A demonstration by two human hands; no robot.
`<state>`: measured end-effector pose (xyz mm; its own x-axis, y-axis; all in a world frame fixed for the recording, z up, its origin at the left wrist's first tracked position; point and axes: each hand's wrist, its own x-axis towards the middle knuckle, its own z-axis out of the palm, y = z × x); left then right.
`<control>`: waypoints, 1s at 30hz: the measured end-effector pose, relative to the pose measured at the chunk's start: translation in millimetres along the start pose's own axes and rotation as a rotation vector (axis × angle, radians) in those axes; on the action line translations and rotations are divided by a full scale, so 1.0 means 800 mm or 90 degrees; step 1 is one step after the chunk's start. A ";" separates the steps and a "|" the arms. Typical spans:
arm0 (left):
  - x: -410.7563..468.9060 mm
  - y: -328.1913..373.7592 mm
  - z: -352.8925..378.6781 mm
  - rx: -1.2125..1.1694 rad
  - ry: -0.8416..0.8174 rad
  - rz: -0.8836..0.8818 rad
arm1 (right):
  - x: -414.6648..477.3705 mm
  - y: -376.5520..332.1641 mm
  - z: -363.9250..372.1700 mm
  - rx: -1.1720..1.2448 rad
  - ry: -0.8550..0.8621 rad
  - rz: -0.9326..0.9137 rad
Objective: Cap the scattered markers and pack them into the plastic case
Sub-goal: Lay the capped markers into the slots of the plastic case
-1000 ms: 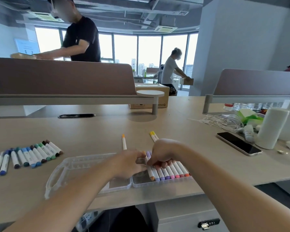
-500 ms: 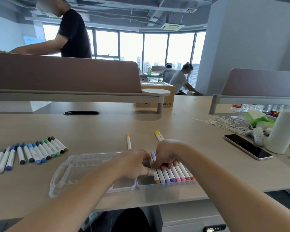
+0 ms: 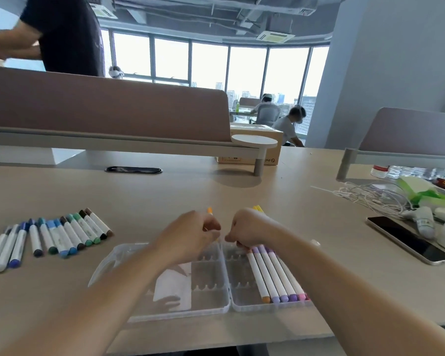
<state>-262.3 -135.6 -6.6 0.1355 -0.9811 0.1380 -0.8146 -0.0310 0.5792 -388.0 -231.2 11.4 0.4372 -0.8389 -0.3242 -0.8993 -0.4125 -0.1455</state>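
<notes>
**Hands, 2, above an open plastic case [image 3: 228, 278]: tabletop stock**

Left hand [image 3: 190, 235] and right hand [image 3: 249, 227]: both have their fingers curled, with fingertips almost meeting over the case's far edge. A speck of orange shows between them. Whether either hand grips anything cannot be told.

Loose row of markers [image 3: 52, 237]: about 12, in blue, green, grey and brown, lying side by side near the tabletop's left edge.
Orange-tipped marker [image 3: 210, 210]: 1, with its tip showing beyond the left hand.
Yellow-tipped markers [image 3: 257, 208]: 2, lying together, with their tips showing beyond the right hand.

Surface: pale wood-tone tabletop [image 3: 165, 196].
- Divider screens [image 3: 108, 109]: 2, mauve, along the far side.
- Black cable slot [image 3: 133, 170]: 1.
- Phone [image 3: 409, 240]: 1, face up, toward the right edge.
- White cables [image 3: 370, 199]: a tangle beyond the phone.
- Cardboard box [image 3: 257, 134]: 1, at the far edge.

Room: open office with a window wall and exposed ceiling ducts.
- Standing person [image 3: 70, 34]: 1, behind the left screen.
- Seated people [image 3: 290, 122]: at least 2, by the windows.

Case: clear, lying opened flat at the tabletop's near edge, in two halves.
- Left half: 1 white sheet [image 3: 172, 286].
- Right half: at least 5 packed markers [image 3: 272, 273], side by side in its right part (1 orange cap, 3 purple, 1 pink). Any further ones are hidden by the right forearm.
</notes>
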 end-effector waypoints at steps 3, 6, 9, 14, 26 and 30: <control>0.008 -0.011 -0.010 0.003 0.016 -0.008 | 0.032 -0.018 0.002 0.038 0.046 -0.002; 0.014 -0.023 -0.015 0.010 0.024 -0.017 | 0.053 -0.030 -0.002 0.059 0.076 -0.004; 0.017 -0.034 -0.018 0.006 0.030 -0.024 | 0.078 -0.041 0.004 0.081 0.090 0.027; 0.017 -0.039 -0.017 -0.008 0.032 -0.033 | 0.088 -0.044 0.003 0.057 0.064 0.019; 0.000 0.018 0.018 -0.008 0.001 -0.027 | -0.029 0.016 -0.025 0.025 -0.197 -0.028; -0.014 0.040 0.034 0.045 -0.036 0.003 | -0.041 0.033 -0.007 0.017 -0.235 0.000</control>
<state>-304.9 -130.7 -11.3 0.1006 -0.9905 0.0940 -0.8529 -0.0372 0.5207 -426.2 -216.5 23.9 0.4086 -0.6517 -0.6390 -0.9011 -0.3994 -0.1689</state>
